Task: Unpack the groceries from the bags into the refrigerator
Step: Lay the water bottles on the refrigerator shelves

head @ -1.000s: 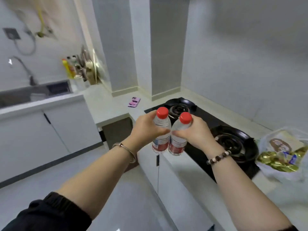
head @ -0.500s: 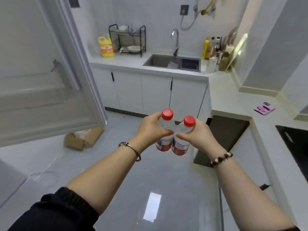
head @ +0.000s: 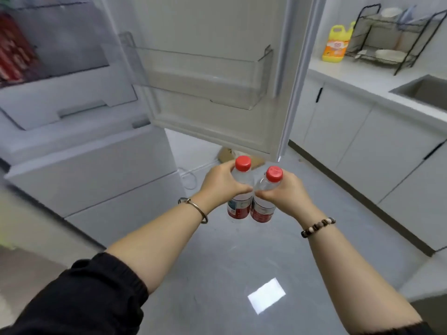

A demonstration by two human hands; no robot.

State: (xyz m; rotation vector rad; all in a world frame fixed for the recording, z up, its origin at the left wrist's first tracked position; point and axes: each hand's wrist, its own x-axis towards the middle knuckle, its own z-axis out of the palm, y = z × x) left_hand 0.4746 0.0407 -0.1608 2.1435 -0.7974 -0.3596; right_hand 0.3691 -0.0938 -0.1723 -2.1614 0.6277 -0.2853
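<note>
Left hand (head: 221,183) was wrapped around the left bottle (head: 238,209) and right hand (head: 286,193) around the right bottle (head: 262,210). Both had red caps and were touching side by side, up in the air over the floor (head: 217,274). They were right in front of the fridge (head: 96,170), whose door (head: 217,20) stood open with a clear shelf (head: 200,81) on its inside. Off to the right, a yellow jug (head: 336,44) and a dish rack (head: 391,37) sat on the counter (head: 358,78) near the sink (head: 425,90).

Door bin (head: 203,76) — open above, unobstructed

Yellow detergent jug (head: 337,43), black dish rack (head: 396,39), sink (head: 425,91), cardboard box (head: 226,153)
</note>
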